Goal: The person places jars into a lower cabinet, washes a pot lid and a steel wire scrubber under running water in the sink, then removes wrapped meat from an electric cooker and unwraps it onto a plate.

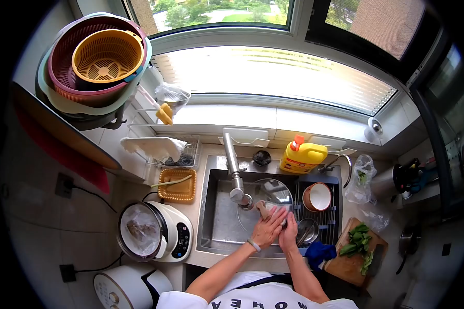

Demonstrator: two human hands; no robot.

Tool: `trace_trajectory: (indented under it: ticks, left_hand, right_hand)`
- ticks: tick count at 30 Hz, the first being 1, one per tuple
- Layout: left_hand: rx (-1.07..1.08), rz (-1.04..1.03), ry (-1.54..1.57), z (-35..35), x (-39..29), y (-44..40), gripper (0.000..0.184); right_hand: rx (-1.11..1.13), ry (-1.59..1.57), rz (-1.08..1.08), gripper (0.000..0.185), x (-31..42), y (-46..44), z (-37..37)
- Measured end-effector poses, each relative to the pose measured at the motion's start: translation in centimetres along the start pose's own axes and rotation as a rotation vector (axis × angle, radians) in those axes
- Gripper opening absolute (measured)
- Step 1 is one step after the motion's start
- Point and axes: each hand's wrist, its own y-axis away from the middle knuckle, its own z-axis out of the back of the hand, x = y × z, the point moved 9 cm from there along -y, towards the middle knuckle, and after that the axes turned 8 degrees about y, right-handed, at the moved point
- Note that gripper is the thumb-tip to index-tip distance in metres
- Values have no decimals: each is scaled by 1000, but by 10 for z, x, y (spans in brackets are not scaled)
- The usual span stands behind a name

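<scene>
Over the steel sink, my left hand, a band around its wrist, presses a brownish cloth against a shiny round pan lid. My right hand is closed at the near right edge of the lid, its fingertips partly hidden. The lid is tilted below the steel faucet, and part of its surface is covered by the hands and cloth. Just right of my right hand, a small metal strainer or bowl rests on the drying rack.
A brown-and-white pot stands on the rack, with a yellow detergent bottle behind. Leafy greens lie on a cutting board at right. A blue cloth hangs nearby. Left are a cooker and a basket.
</scene>
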Motion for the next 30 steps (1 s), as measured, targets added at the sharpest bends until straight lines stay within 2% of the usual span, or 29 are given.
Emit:
trace_trajectory:
  ticks: [3,4,5,7,9,11,13,15,16,18,21,22,23,25,27,30]
  left_hand:
    - [89,-60,-60,-10,11,37,50]
    - [57,-41,-81,-4,18,42,50]
    - [61,-43,-79,-1,25,44,50]
    - [-48,33,-93,26,40,34,49]
    - [-39,58,-72,36,46,21,50]
    - [-205,157,165,57,61,7,52]
    - [-192,122,104,63,60,-4,54]
    - [46,-123,-18,48,43,-9,55]
    - [46,-125,-17,53,49,-10,55]
    - [214,-254,-115,46,49,-8,54]
    - [144,-189,-61,58,56,-20,54]
    - [173,-239,-188,53,47,-22,55]
    - [176,-241,-187,51,43,-29,55]
    - [329,-497,34,40,15,-29,55]
    - [375,-486,25,40,20,-27,56]
    - [278,-257,-132,51,57,-27,56]
  right_hand:
    - [-60,85,-5,37,17,-8,16]
    - [-105,46,-113,39,12,-6,23]
    - [-110,45,-111,39,13,-6,25]
    - [-152,74,-92,37,15,-5,32]
    - [-178,83,-86,34,18,-5,36]
    - [-201,90,-78,32,20,-6,36]
    - [-176,131,-81,31,21,-6,33]
    - [-174,195,-92,32,26,-6,36]
    - [-171,257,-108,33,27,-6,37]
    - [-134,285,-95,33,37,-8,34]
    - [-42,328,-99,32,44,-12,31]
    - [12,345,-114,31,42,-13,27]
    - [9,343,-114,31,39,-15,27]
    - [155,462,-83,31,32,-16,9]
    - [167,437,-98,30,35,-13,7]
    - [76,395,-127,29,42,-13,14]
